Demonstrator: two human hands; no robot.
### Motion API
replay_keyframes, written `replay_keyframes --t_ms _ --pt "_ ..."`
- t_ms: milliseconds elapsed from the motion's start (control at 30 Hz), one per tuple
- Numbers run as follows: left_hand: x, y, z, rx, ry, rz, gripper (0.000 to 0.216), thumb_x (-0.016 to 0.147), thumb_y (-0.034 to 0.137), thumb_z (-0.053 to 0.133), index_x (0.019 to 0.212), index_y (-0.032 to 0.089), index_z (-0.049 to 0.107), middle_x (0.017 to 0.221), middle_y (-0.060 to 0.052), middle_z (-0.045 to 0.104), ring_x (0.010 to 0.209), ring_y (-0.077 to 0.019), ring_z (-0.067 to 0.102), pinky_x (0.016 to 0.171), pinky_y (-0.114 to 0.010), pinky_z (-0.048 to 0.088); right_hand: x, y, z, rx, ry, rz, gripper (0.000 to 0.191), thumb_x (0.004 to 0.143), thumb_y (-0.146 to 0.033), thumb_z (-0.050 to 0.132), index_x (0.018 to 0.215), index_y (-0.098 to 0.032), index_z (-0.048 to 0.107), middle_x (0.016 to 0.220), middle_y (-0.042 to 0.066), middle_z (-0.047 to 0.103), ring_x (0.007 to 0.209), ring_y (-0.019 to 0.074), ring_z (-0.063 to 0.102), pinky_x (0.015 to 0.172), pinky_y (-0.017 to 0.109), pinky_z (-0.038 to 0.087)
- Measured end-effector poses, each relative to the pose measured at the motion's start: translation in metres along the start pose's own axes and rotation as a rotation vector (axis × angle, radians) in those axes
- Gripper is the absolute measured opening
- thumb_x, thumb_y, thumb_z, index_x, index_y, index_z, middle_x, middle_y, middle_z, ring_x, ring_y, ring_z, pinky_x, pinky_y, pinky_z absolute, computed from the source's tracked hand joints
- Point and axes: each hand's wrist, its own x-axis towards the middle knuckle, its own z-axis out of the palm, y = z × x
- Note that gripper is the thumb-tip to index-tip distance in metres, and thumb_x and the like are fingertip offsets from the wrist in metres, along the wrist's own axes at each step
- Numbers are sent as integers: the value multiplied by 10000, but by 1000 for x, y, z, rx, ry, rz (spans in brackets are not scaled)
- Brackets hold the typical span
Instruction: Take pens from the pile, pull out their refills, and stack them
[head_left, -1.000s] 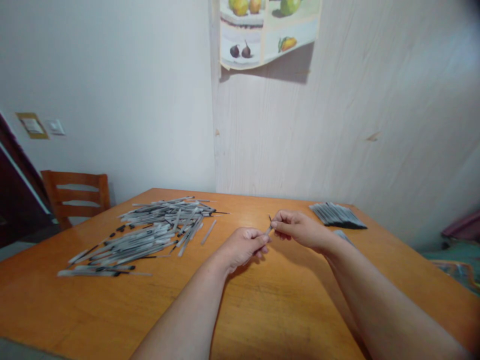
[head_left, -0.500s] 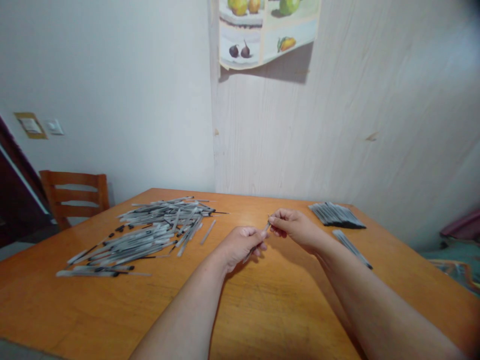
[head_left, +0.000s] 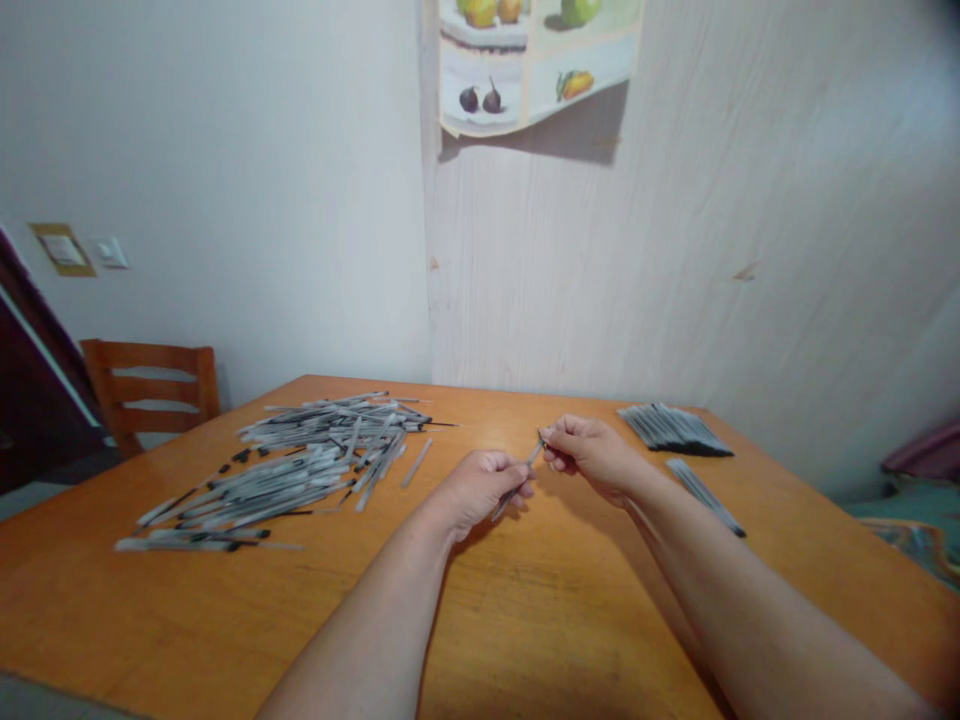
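My left hand (head_left: 491, 488) is closed around a slim, translucent grey pen (head_left: 534, 455), which slants up and to the right over the middle of the table. At the pen's far, dark end, the thumb and fingers of my right hand (head_left: 581, 447) are pinched together. Whether those fingers hold a separate small part there is too small to make out. To the left lies a loose heap of similar pens and pen parts (head_left: 274, 485), some with thin dark refills sticking out. One clear tube (head_left: 417, 463) rests apart, nearer my left hand.
At the back right lies a neat row of pens (head_left: 671, 430) with black ends. Several more pens (head_left: 705, 497) lie together beside my right forearm. Small black caps (head_left: 241, 456) sit by the heap. A wooden chair (head_left: 154, 388) stands beyond the table (head_left: 525, 620), left.
Both hands stay in nearly the same place. A little more of the pen shows between them, and my right fingertips have shifted slightly at its far end.
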Motion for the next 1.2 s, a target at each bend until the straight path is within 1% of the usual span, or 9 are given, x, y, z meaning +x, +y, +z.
replay_keyframes --t_ms 333,533,667,767,833,933,1033,1100,1200 --pt "2 -2 3 40 57 45 382 689 481 745 747 120 633 663 -42 624 558 -107 531 567 -247 381 1 3 5 12 45 6 335 754 -470 676 669 -190 514 570 -13 567 478 84 437 458 236 295" --pt "1 -1 6 103 89 73 273 748 389 685 717 125 622 633 -29 602 536 -99 502 550 -245 356 1 2 7 -2 58 4 329 764 -459 661 647 -194 505 554 -15 555 466 84 429 449 240 292" --pt "0 1 6 92 98 70 262 739 378 697 734 123 634 649 -25 603 545 -95 496 551 -242 350 1 1 8 25 55 4 323 760 -453 672 662 -186 518 575 -7 569 476 85 448 447 233 310" --pt "1 3 5 54 122 73 302 705 408 740 742 125 642 670 -26 615 570 -98 511 576 -240 366 4 1 -1 69 72 6 313 763 -460 679 723 -176 553 638 9 604 502 90 483 456 229 339" --pt "2 4 3 21 151 83 313 696 416 752 750 125 649 694 -36 632 596 -104 531 597 -238 385 9 4 -15 95 166 -22 292 768 -450 675 778 -176 575 660 8 611 509 89 489 455 221 341" --pt "4 3 -1 -40 209 74 304 721 413 731 796 125 666 746 -57 659 639 -121 571 628 -245 418 19 16 -43 75 395 -41 218 766 -386 647 798 -181 580 626 -13 582 479 85 458 444 214 324" --pt "7 1 -5 -97 272 49 289 746 399 714 837 128 675 772 -66 677 656 -122 587 638 -242 426 27 38 -66 -167 573 -14 199 791 -372 581 771 -174 599 630 5 599 492 109 486 465 234 347" --pt "8 0 -7 -115 320 31 278 754 388 710 860 133 679 784 -67 690 645 -109 580 606 -219 399 30 54 -74 -334 645 -5 207 795 -355 559 763 -165 637 684 41 643 593 156 569 549 265 412" --pt "9 -1 -9 -130 364 11 274 762 383 704 885 140 677 793 -65 702 607 -89 560 547 -197 339 31 75 -78 -562 658 8 219 794 -287 548 860 -158 713 892 102 714 857 229 643 741 312 459"
